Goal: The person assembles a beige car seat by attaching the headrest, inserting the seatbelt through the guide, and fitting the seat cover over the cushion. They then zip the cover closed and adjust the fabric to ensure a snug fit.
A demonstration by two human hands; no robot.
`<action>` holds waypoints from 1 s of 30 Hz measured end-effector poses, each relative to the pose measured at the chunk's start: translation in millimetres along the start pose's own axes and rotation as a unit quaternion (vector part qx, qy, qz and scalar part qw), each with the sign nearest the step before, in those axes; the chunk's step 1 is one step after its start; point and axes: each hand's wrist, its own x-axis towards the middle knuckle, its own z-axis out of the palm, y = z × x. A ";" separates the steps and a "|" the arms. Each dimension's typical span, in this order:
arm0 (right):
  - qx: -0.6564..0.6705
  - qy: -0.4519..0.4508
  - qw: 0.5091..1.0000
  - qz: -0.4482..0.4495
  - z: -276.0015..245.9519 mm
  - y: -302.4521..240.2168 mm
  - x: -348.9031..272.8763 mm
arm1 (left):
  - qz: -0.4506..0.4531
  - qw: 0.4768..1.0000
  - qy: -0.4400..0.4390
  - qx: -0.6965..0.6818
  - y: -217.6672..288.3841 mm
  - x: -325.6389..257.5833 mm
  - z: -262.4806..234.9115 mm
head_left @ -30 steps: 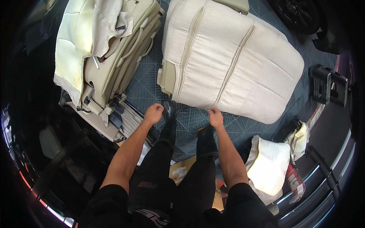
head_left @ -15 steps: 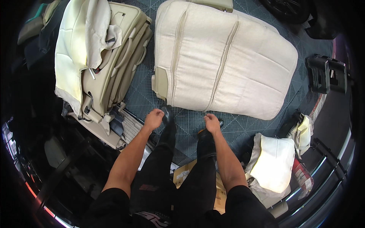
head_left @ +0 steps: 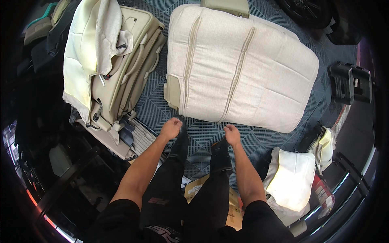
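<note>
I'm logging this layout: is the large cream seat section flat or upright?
Lying flat: the seat section turns its broad face up, floor tiles showing around it.

Floor: I see blue-grey grooved tiles (head_left: 198, 139) in a geometric pattern | Upper right: a black spoked wheel (head_left: 304, 12), a black frame (head_left: 349, 83) lower down | Lower right: I see shiny metal bars (head_left: 342, 182) | Near edge: brown cardboard (head_left: 234, 216) | Left: mostly dark, red and white light streaks (head_left: 32, 198) low down
</note>
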 end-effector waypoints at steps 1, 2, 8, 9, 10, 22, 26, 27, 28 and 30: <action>0.001 -0.002 1.000 0.005 -0.6 -2.0 -1.2 | 0.000 1.000 0.000 -0.001 1.2 -0.7 -0.4; 0.003 -0.001 1.000 0.001 -0.9 -2.7 -1.9 | 0.002 1.000 0.001 -0.001 1.5 -0.8 -0.7; -0.005 0.006 1.000 -0.019 -0.4 -9.1 0.0 | 0.009 1.000 0.009 0.000 -3.4 -0.8 -4.5; -0.015 0.011 1.000 -0.023 0.4 -11.9 0.0 | 0.012 1.000 0.012 0.000 -6.7 0.3 -4.1; -0.025 0.017 0.999 -0.028 0.9 -14.7 0.0 | 0.015 1.000 0.015 0.001 -10.0 1.1 -3.4; -0.043 -0.003 0.999 -0.024 10.9 -24.0 -9.1 | -0.028 0.999 0.007 -0.017 -10.9 -11.6 -5.8; -0.022 -0.002 1.000 -0.021 14.3 -16.0 -7.8 | -0.030 0.999 -0.007 -0.013 -7.3 -11.9 -9.2; -0.017 -0.009 1.000 -0.013 14.1 -18.8 -8.6 | -0.031 0.999 -0.006 -0.011 -7.9 -12.2 -10.4; -0.012 -0.016 1.000 -0.005 14.2 -21.8 -9.3 | -0.033 0.999 -0.006 -0.010 -8.7 -12.6 -11.7; -0.004 -0.015 1.000 -0.007 14.5 -20.8 -8.3 | -0.030 1.000 -0.006 -0.002 -8.3 -13.5 -13.3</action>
